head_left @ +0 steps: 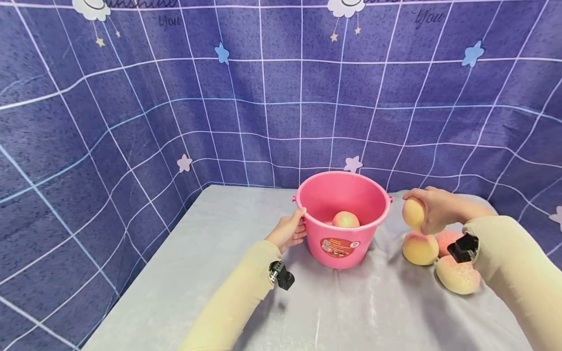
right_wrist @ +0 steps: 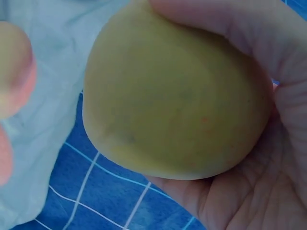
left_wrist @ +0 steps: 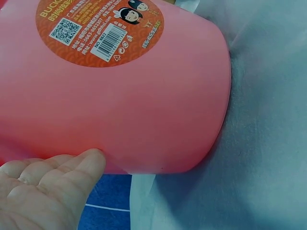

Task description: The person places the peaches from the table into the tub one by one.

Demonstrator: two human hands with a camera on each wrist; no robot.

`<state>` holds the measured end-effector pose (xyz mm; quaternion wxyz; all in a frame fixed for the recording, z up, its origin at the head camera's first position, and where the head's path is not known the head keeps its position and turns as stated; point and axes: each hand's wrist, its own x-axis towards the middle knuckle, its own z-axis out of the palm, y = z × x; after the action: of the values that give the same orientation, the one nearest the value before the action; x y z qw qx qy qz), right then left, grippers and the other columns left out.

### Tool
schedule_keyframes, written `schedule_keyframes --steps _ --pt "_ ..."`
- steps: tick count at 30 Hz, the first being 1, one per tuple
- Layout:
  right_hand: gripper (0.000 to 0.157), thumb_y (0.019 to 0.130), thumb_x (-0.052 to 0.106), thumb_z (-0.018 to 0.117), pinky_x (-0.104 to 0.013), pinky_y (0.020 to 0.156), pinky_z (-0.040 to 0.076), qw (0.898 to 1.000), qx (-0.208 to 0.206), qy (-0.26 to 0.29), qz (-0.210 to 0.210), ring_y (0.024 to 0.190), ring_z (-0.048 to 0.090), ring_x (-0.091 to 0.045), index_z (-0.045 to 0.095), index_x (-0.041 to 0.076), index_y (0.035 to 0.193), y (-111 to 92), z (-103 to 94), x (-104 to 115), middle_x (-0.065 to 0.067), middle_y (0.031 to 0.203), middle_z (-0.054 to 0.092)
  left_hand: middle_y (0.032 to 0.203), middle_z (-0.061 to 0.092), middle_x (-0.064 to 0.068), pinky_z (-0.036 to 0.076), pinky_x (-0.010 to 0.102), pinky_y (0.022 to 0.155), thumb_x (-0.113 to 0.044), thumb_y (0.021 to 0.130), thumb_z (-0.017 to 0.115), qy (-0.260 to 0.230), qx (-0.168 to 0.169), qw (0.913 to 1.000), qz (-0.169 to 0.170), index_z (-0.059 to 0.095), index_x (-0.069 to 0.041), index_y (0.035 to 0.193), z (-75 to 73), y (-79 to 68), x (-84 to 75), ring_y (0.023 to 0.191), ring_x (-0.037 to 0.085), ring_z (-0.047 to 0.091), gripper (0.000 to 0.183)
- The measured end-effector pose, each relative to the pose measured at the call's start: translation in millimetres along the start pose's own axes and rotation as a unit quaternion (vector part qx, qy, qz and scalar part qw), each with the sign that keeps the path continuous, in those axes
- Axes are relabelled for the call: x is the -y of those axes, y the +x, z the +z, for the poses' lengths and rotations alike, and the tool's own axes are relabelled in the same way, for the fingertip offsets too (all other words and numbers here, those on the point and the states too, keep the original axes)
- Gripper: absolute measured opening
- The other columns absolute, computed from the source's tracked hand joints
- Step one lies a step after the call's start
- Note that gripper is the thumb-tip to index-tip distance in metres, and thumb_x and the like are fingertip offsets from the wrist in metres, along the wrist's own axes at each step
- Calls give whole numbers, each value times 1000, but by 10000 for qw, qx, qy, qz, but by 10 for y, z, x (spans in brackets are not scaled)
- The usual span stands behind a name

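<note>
Nearest: your two cream sleeves point(head_left: 518, 278) come in from the bottom, the left forearm angled up and inward, the right one slanting up and left from the lower right corner. A small black camera point(head_left: 283, 277) sits at your left wrist, another point(head_left: 463, 247) at your right. Grey-white cloth covers the surface point(head_left: 175, 282).

Next, on your right, three peaches in a tight cluster: a speckled peach point(head_left: 458, 276) in front, a yellow peach point(head_left: 420, 249) left of it, a pink peach point(head_left: 449, 240) behind, partly hidden.

Your left hand point(head_left: 287, 231) holds the bucket point(head_left: 335, 260) at its left side, thumb up at the rim, fingers against the outer wall just below. The bucket is pink, upright, with an oval red label point(head_left: 340, 247) facing you.

Your right hand point(head_left: 441, 209) grips a pale yellow peach point(head_left: 413, 213), thumb and fingers wrapped round it, wrist bent, back of the hand up. It's right of the bucket, above the yellow one; can't tell if those two touch. One more peach point(head_left: 346, 219) lies inside the bucket.

Farthest: a blue checked curtain point(head_left: 246, 117) with stars and clouds, behind the surface.
</note>
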<state>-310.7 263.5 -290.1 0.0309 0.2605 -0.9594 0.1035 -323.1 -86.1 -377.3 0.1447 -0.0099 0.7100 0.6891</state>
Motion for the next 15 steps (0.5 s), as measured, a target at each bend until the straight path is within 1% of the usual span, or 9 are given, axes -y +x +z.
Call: schedule_keyframes --steps 6,12,15 --pt "74 45 7 78 -31 59 43 9994 318 144 61 74 49 -22 54 3 115 29 -131 64 -12 85 52 137 42 35 37 51 104 -43 94 44 -29 -6 10000 28 37 17 136 -13 -5 -7 125 43 46 74" --pt "72 45 6 80 -30 61 44 9988 475 116 -84 75 50 -21 55 2 113 55 -201 111 -6 82 55 138 41 35 37 50 104 -43 94 45 -60 -24 10000 -3 37 17 137 10 -17 -16 125 44 46 74" --pt "72 45 3 80 -30 60 45 9976 639 237 -120 73 51 -20 55 1 113 72 -225 129 -5 80 55 138 41 35 36 51 104 -43 94 45 -83 -55 9999 -15 37 16 137 11 -28 -10 125 44 46 74"
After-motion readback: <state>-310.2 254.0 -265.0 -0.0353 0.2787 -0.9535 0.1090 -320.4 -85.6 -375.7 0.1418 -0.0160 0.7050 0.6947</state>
